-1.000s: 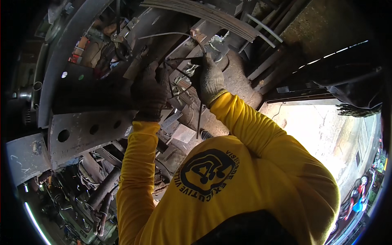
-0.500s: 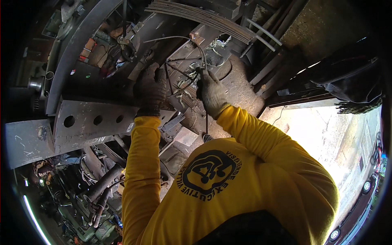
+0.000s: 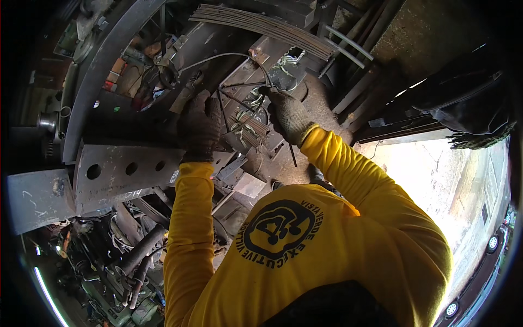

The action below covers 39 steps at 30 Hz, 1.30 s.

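Note:
My left hand [image 3: 199, 124], in a dark knit work glove, is closed beside a frame of thin dark metal rods [image 3: 239, 100]. What lies inside its fingers is hidden. To the right of the frame, my right hand [image 3: 290, 113], in a lighter dirty glove, is closed around a thin metal rod [image 3: 295, 156], whose lower end sticks out below the hand. A thin curved line, rod or cable [image 3: 223, 55], arches from the left toward the right hand's fingertips. Pale tangled cord [image 3: 289, 62] lies behind the frame.
A steel plate with round holes [image 3: 111, 168] spans the left, under a large curved metal band [image 3: 87, 87]. Flat bars [image 3: 261, 23] are stacked at the back. Scrap and machine parts [image 3: 109, 272] crowd the lower left. A dark bag [image 3: 468, 106] hangs at the right, by bright paving [image 3: 452, 163].
My right hand has shifted slightly right, and the rod's lower end has swung right. The curved line has moved left and a little lower. My left hand has barely moved.

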{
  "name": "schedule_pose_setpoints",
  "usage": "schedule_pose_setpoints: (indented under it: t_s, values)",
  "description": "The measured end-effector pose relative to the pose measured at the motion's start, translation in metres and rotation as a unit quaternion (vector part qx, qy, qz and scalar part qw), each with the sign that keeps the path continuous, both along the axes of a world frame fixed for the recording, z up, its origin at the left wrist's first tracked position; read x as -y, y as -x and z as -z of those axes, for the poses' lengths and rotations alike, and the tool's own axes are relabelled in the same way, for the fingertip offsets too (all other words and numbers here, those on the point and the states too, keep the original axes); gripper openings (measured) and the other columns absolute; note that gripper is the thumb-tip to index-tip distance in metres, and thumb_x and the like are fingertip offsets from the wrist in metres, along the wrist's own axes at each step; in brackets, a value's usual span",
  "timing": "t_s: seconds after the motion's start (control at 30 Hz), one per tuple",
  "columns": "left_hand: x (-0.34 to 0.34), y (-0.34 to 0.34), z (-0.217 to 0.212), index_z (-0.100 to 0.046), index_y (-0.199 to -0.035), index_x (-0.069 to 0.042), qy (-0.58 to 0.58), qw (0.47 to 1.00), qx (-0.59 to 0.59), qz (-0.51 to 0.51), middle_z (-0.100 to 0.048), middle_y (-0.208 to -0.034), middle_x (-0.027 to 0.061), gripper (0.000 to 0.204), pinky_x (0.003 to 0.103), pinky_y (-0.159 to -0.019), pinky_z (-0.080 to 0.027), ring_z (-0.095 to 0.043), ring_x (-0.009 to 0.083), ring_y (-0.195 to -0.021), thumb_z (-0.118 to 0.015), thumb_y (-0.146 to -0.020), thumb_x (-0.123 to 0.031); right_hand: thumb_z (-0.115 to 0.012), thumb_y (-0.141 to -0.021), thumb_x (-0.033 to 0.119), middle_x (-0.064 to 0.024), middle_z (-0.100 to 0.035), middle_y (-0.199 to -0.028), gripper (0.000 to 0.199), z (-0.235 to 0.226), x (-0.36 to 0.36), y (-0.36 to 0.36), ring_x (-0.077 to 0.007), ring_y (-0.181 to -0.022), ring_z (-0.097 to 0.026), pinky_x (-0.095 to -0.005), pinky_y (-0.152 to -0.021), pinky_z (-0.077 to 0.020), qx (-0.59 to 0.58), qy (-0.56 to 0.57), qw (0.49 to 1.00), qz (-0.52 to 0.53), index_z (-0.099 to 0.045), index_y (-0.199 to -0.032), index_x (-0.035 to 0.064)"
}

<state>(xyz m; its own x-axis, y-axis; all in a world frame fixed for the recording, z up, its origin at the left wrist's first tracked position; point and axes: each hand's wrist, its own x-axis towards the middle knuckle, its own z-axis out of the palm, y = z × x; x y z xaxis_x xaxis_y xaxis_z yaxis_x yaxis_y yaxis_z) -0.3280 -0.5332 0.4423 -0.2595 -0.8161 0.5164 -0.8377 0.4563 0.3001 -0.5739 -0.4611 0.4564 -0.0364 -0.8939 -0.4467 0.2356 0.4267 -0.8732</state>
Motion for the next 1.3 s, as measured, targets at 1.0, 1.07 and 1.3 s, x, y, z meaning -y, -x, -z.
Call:
schedule_pose_setpoints:
  t_s: [1.0,1.07,1.3]
  values:
    - [-0.008,0.014,-0.015,-0.070,-0.122,-0.014,-0.052,0.997,0.025,-0.049,-0.072,-0.117,0.0137,0.031,0.039,-0.094,-0.054,-0.069,0.0319,-0.108,-0.066,-0.095,-0.027,-0.040,-0.107,0.044,-0.0100,-0.065,-0.090,0.051,0.001,0.028,-0.013,-0.0173,-0.062,-0.054,-0.0317,-0.057,-0.0459,0.162,-0.037,0.985,0.042,-0.069,-0.119,0.0031]
    - [-0.007,0.012,-0.010,-0.071,-0.121,-0.013,-0.053,0.997,0.026,-0.051,-0.072,-0.116,0.0137,0.032,0.040,-0.093,-0.055,-0.069,0.0325,-0.107,-0.065,-0.095,-0.030,-0.040,-0.108,0.045,-0.0043,-0.059,-0.080,0.051,0.006,0.028,-0.022,-0.0158,-0.059,-0.051,-0.0290,-0.053,-0.0434,0.232,-0.049,0.967,0.095,-0.069,-0.117,0.0042]
    - [-0.010,0.030,-0.032,-0.071,-0.119,-0.011,-0.072,0.993,0.063,-0.063,-0.072,-0.114,0.0143,0.034,0.042,-0.091,-0.055,-0.069,0.0334,-0.106,-0.064,-0.095,-0.033,-0.045,-0.102,0.056,-0.0079,-0.056,-0.068,0.061,0.019,0.027,-0.056,-0.0213,-0.057,-0.053,-0.0346,-0.056,-0.0450,0.034,0.045,0.974,0.220,-0.073,-0.099,0.0020]
